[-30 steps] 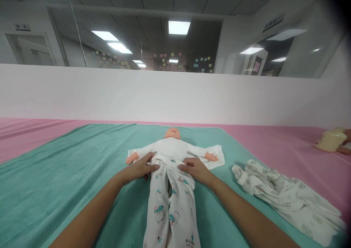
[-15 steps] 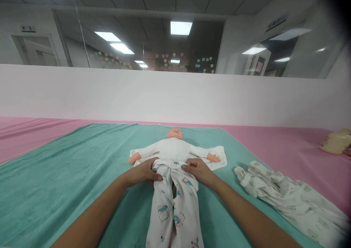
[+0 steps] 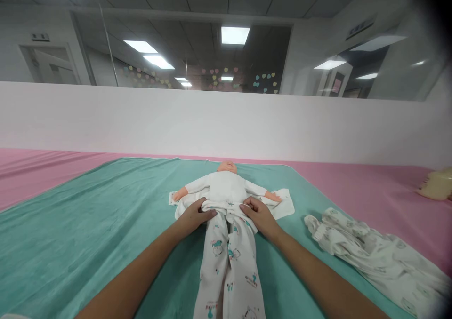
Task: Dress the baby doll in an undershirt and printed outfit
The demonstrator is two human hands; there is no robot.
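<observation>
A baby doll (image 3: 227, 167) lies on its back with its head away from me and its arms spread. Its white cloth body (image 3: 226, 187) shows above the waist. White patterned baby pants (image 3: 229, 262) cover its legs, the waistband at the lower belly. My left hand (image 3: 196, 215) pinches the waistband at the left side, thumb on top. On the right side, my right hand (image 3: 259, 215) grips the same waistband between thumb and fingers. A white printed cloth (image 3: 286, 203) is spread beneath the doll's torso and arms.
Crumpled white patterned clothing (image 3: 374, 253) lies to the right. Under everything is a teal blanket (image 3: 106, 234) over a pink sheet (image 3: 353, 182). A beige object (image 3: 436, 184) sits at the far right edge. A white wall (image 3: 212, 121) stands behind.
Both hands have moved slightly up toward the doll's torso, with the waistband between their fingers. The doll's body and arms have shifted a little, and the pant legs are pulled straighter.
</observation>
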